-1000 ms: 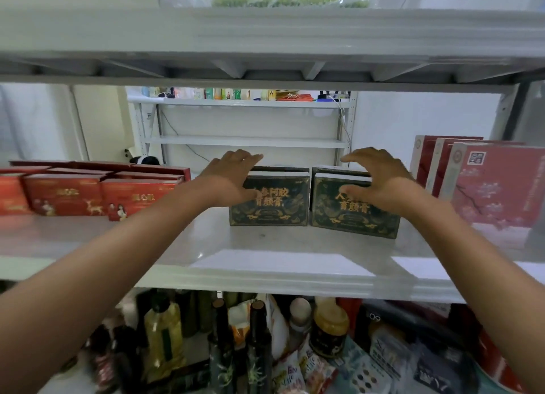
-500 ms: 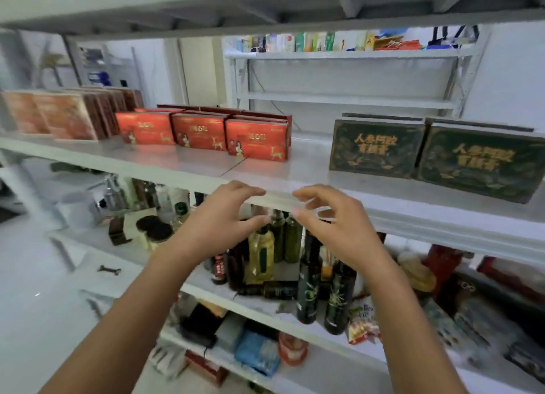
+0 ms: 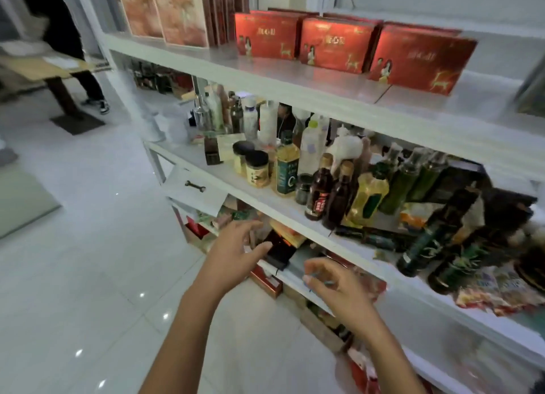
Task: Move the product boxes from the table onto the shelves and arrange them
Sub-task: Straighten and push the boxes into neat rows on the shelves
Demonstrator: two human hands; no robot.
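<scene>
Head view: looking down along a white metal shelving unit (image 3: 295,81) running from upper left to lower right.

Sitting on the top visible shelf: 3 red rectangular product boxes with gold lettering and a figure beside a deer (image 3: 333,47), standing upright in a row, front faces outward, each just beside the next, more red boxes lined up behind them. Standing further left on the same shelf: pale orange-pink flat boxes (image 3: 165,14), upright and packed together, spines of darker ones showing at their right end. Showing only as a dark sliver at the far right edge: a dark green box (image 3: 532,94), mostly cut off.

Crowding the shelf below: glass and plastic bottles (image 3: 330,181) of yellow oil, dark sauce and green liquid, plus 2 black-lidded jars (image 3: 255,168). Lying on a white panel at that shelf's left end: a small dark wrench (image 3: 194,186).

Hovering low in front of the lower shelves, both bare and empty: left hand (image 3: 233,255) with fingers spread loose and released, reaching toward a small black box (image 3: 278,250) without touching it; right hand (image 3: 339,287) with fingers half curled, gripping nothing.

Filling the left: glossy white tiled floor (image 3: 88,275). Standing at upper left beside a wooden table (image 3: 44,67): another person in dark clothes and sneakers (image 3: 73,39).
</scene>
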